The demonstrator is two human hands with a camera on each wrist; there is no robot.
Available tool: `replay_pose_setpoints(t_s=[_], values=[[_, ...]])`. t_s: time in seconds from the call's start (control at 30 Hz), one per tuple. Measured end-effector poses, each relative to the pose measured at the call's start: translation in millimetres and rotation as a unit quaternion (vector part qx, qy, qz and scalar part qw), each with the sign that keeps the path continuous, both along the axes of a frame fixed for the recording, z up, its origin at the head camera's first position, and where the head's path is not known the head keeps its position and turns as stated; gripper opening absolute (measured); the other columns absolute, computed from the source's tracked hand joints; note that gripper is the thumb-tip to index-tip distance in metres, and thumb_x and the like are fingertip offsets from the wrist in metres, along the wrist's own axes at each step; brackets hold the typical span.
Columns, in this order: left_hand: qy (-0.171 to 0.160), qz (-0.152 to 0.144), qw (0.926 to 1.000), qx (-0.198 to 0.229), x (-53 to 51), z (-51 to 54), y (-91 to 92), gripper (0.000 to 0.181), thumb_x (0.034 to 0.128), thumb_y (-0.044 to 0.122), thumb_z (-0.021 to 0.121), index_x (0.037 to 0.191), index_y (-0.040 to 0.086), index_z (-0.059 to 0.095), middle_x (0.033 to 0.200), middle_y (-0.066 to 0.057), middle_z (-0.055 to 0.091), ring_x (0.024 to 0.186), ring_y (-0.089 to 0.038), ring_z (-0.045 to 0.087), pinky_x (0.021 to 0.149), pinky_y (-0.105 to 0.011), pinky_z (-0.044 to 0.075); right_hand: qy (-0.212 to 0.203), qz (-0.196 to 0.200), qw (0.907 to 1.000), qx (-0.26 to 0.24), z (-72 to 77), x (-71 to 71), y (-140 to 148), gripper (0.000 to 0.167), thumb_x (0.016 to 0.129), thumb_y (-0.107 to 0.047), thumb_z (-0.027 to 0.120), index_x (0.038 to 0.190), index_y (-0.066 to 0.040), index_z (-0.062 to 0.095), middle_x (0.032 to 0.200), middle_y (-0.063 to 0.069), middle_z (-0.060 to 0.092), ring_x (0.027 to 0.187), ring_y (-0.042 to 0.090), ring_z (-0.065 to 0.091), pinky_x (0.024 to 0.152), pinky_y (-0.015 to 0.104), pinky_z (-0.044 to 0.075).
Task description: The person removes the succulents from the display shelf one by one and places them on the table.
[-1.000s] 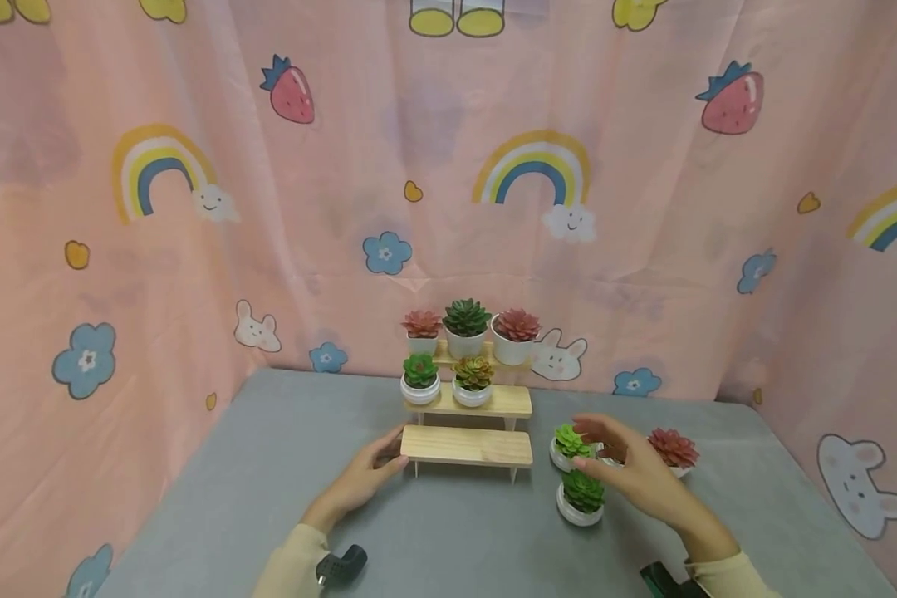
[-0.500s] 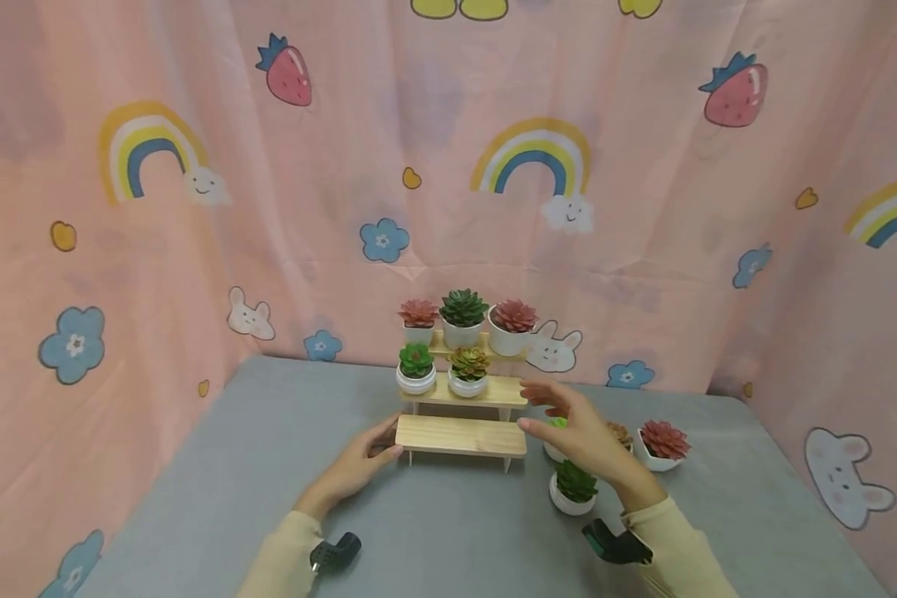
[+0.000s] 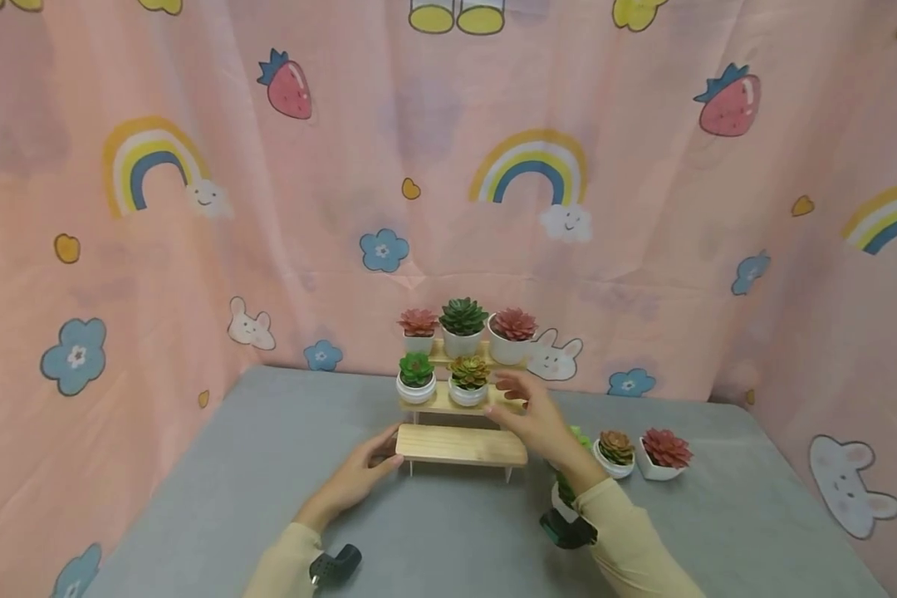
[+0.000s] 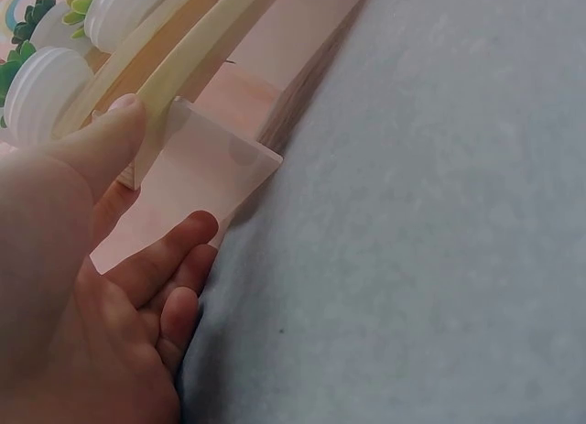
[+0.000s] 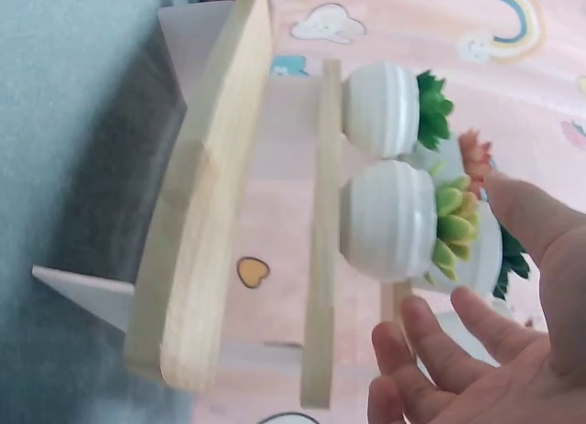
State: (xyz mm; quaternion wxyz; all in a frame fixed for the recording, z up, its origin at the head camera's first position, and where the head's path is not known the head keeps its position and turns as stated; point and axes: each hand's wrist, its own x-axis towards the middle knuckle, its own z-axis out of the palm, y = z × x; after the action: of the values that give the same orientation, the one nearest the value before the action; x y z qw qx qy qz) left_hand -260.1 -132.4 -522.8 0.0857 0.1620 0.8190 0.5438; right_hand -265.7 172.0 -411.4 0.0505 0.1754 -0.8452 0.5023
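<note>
My left hand [image 3: 347, 486] grips the left end of a three-tier wooden stand [image 3: 459, 444], its thumb on the lowest board in the left wrist view. My right hand [image 3: 540, 422] hovers with parted, slightly bent fingers at the right of the middle tier, holding nothing. Closest to those fingers is a yellow-green succulent [image 3: 468, 374] in a white ribbed pot [image 5: 389, 221]; a small gap seems to separate them. Left of it stands a green succulent [image 3: 416, 370]. A pink succulent [image 3: 419, 324], a dark green one [image 3: 463, 317] and another pink one [image 3: 513, 325] occupy the top tier.
On the table's right side stand a brownish succulent [image 3: 615, 450] and a red succulent [image 3: 666, 450] in white pots. My right forearm partly covers a bright green succulent [image 3: 580, 436] and a darker green one [image 3: 564, 490]. A pink patterned curtain [image 3: 329, 183] hangs behind the grey table [image 3: 269, 440].
My right hand has moved left, from above the potted succulents on the table to the middle tier's right part. The left hand keeps its hold on the stand.
</note>
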Motion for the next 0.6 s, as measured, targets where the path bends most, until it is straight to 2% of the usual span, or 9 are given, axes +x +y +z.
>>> replay_pose_setpoints(t_s=[0.33,0.6], values=[[0.002,0.002,1.0000,-0.002,0.3,2.9,1.3,0.063,0.1026,0.030,0.060,0.158,0.012,0.035,0.143,-0.017,0.058,0.128,-0.030,0.055,0.107,-0.051,0.044,-0.049,-0.055,0.9971,-0.020,-7.8,-11.9,-23,0.063,0.091,-0.015,0.074,0.144,0.004,0.045,0.134,0.029,0.057,0.124,0.044,0.057,0.105,0.055,0.046],[0.002,0.007,0.9999,-0.008,0.2,2.8,0.3,0.063,0.1023,0.032,0.060,0.158,0.013,0.036,0.143,-0.018,0.059,0.128,-0.031,0.056,0.106,-0.053,0.044,-0.059,-0.101,0.9927,-0.027,-12.4,-19.2,-37,0.065,0.091,-0.020,0.076,0.144,0.002,0.046,0.139,0.025,0.056,0.126,0.040,0.057,0.106,0.053,0.046]])
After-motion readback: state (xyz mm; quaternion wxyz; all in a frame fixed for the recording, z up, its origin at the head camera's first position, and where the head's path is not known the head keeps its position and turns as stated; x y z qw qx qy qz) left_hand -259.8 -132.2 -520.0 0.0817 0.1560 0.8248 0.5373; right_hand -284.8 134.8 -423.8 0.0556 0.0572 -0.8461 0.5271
